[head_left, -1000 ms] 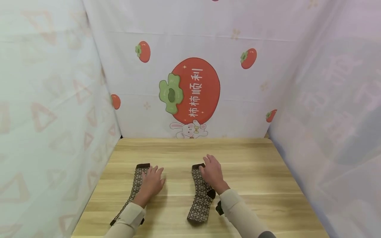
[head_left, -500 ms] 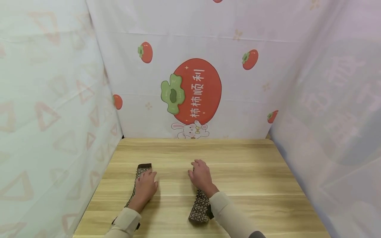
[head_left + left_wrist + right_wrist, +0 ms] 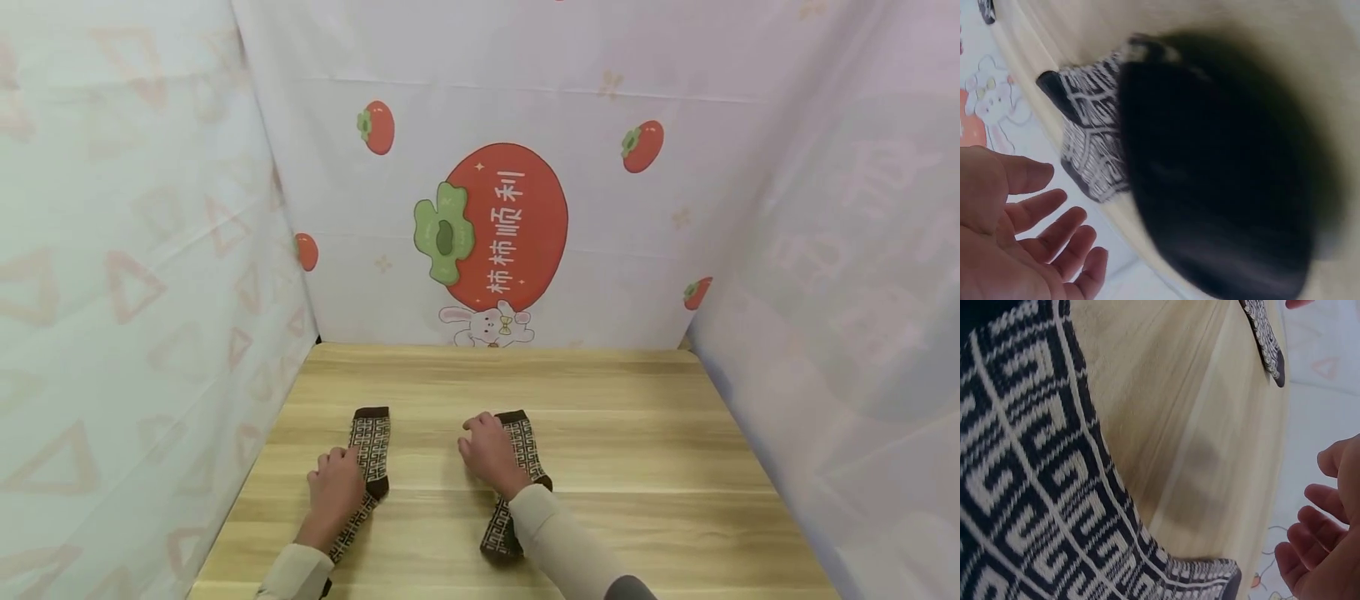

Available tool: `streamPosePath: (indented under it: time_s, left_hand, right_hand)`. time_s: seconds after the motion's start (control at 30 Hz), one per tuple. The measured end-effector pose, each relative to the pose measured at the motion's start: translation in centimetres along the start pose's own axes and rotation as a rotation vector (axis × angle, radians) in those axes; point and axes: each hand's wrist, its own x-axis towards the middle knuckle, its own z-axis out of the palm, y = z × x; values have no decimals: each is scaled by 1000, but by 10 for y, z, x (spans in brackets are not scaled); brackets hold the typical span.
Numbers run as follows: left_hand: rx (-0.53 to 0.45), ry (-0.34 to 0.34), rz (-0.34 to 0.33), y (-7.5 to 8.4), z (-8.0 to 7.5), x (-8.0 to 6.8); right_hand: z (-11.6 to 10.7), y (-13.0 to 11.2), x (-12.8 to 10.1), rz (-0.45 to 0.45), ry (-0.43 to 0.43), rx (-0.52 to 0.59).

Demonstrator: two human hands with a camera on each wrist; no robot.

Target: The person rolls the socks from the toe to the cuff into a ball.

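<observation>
A dark-and-cream patterned sock (image 3: pixel 371 446) with a black cuff and heel lies flat on the left of the table. My left hand (image 3: pixel 337 487) hovers at its left edge, fingers loosely bent; the left wrist view shows the hand (image 3: pixel 1029 237) holding nothing beside the sock (image 3: pixel 1094 134). Another sock (image 3: pixel 527 450) of the same pattern lies near the middle, its foot end towards me. Over its left side is my right hand (image 3: pixel 491 454), which hides part of it. In the right wrist view that hand (image 3: pixel 1329 537) has relaxed fingers and nothing in them, apart from the sock (image 3: pixel 1041 475).
Both socks lie on a light wooden table (image 3: pixel 637 433). Printed cloth rises behind it as a back wall (image 3: pixel 585 275), with cloth walls at the left (image 3: pixel 150 333) and right (image 3: pixel 825 333). A large dark blurred shape (image 3: pixel 1222 175) blocks much of the left wrist view.
Both hands have moved left across the socks, the left one also drawing nearer to me. More of the left sock now shows, and the right sock's cuff lies uncovered to the right of the hand.
</observation>
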Motion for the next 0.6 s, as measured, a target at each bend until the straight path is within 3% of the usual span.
streamPosePath:
  time_s: [0.17, 0.6]
  left_hand:
    - [-37, -86, -93, -7, -11, -12]
    - [-1, -171, -145, -21, -15, -30]
  right_hand:
    - [9, -3, 2, 54, -55, 24]
    - [37, -44, 16, 85, -152, 114]
